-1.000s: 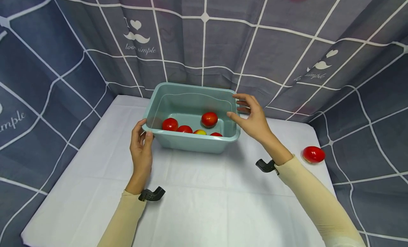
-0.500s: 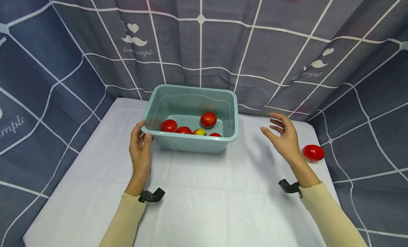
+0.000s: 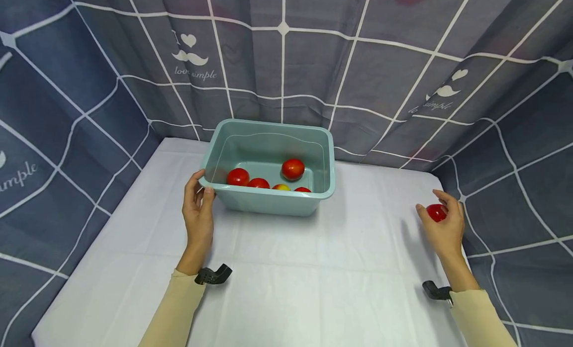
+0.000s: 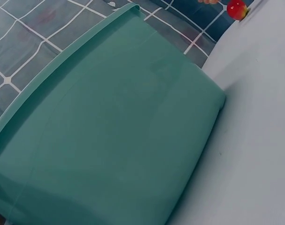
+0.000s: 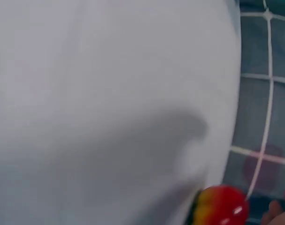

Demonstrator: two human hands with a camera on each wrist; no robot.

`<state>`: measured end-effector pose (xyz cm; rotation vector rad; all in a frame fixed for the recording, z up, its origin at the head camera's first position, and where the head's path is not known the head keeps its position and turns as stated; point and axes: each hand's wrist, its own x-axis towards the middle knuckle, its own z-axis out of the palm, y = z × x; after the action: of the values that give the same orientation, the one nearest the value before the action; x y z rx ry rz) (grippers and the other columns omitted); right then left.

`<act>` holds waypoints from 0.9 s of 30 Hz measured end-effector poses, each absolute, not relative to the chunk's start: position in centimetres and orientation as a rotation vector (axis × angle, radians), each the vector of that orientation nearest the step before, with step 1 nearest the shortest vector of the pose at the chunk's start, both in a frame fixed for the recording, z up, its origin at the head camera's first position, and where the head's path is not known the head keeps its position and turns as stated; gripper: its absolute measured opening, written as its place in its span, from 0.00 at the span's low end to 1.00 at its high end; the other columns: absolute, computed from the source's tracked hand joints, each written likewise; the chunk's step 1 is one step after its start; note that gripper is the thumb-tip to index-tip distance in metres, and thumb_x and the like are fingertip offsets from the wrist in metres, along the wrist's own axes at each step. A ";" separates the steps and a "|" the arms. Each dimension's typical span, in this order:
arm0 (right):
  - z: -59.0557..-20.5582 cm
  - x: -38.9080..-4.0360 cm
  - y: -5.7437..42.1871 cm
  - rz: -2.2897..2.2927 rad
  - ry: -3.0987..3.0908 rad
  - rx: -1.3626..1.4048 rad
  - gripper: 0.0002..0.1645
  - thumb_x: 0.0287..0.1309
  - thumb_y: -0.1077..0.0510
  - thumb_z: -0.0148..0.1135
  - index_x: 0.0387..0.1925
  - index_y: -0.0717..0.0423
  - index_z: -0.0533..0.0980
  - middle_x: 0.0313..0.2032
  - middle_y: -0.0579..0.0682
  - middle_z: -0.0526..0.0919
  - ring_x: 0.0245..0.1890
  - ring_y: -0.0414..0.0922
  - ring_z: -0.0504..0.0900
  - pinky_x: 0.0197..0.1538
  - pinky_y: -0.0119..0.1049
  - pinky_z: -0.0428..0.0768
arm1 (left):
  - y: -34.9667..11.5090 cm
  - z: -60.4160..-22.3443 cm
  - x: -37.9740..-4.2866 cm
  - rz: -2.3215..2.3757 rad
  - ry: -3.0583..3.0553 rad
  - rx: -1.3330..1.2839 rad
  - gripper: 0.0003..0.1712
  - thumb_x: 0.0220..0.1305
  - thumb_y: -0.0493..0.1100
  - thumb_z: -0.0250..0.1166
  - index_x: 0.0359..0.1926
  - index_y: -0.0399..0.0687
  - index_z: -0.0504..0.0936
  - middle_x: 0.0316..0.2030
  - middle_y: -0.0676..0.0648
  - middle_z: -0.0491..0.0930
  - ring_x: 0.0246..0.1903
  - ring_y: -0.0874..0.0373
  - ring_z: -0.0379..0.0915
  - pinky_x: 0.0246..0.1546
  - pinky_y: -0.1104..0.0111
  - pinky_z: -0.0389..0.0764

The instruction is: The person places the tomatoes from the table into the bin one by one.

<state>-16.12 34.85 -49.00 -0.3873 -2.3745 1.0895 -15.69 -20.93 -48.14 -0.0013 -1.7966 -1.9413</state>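
In the head view, a pale teal plastic bin (image 3: 264,202) stands at the back of the table, with several glossy red fruits (image 3: 293,169) inside; a yellow patch shows on one. My left hand (image 3: 198,225) holds the bin's near left corner between thumb and fingers. At the table's right edge, my right hand (image 3: 447,232) is spread around a red fruit (image 3: 435,213), thumb on one side and fingers on the other. The right wrist view shows a gap between that fruit (image 5: 223,206), red with yellow and green underneath, and the fingers (image 5: 276,213).
White cloth covers the table (image 3: 277,287). Dark grey curtains (image 3: 250,53) with white grid lines hang close behind the bin and along both sides. The right-hand fruit lies right by the table edge.
My right hand has left the bin's right end and moved right and toward me, to the lone red fruit. The left hand has stayed on the bin's corner.
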 end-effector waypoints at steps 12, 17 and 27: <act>-51.4 -16.2 38.1 1.278 -2.399 -0.870 0.52 0.66 0.51 0.71 0.84 0.47 0.54 0.83 0.59 0.52 0.84 0.60 0.54 0.85 0.63 0.62 | -20.7 -48.1 -15.8 -1.933 -1.806 0.026 0.27 0.84 0.41 0.57 0.79 0.51 0.70 0.74 0.50 0.68 0.69 0.40 0.68 0.66 0.75 0.79; -51.9 -16.6 38.3 1.308 -2.402 -0.910 0.54 0.67 0.53 0.70 0.85 0.51 0.51 0.84 0.58 0.51 0.85 0.61 0.53 0.86 0.61 0.59 | -20.6 -48.1 -15.8 -1.939 -1.807 0.012 0.28 0.84 0.41 0.57 0.79 0.50 0.69 0.74 0.50 0.68 0.70 0.40 0.68 0.67 0.74 0.79; -52.7 -16.8 38.6 1.350 -2.385 -0.964 0.52 0.71 0.54 0.68 0.85 0.50 0.50 0.85 0.58 0.50 0.86 0.61 0.51 0.87 0.60 0.56 | -20.8 -48.1 -15.6 -1.926 -1.810 0.012 0.28 0.84 0.40 0.56 0.79 0.51 0.69 0.75 0.50 0.67 0.70 0.40 0.67 0.67 0.77 0.78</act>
<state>-16.80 38.61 -52.68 -0.9640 -2.3855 1.3500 -15.63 -20.77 -48.11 0.0118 -1.8101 -1.9264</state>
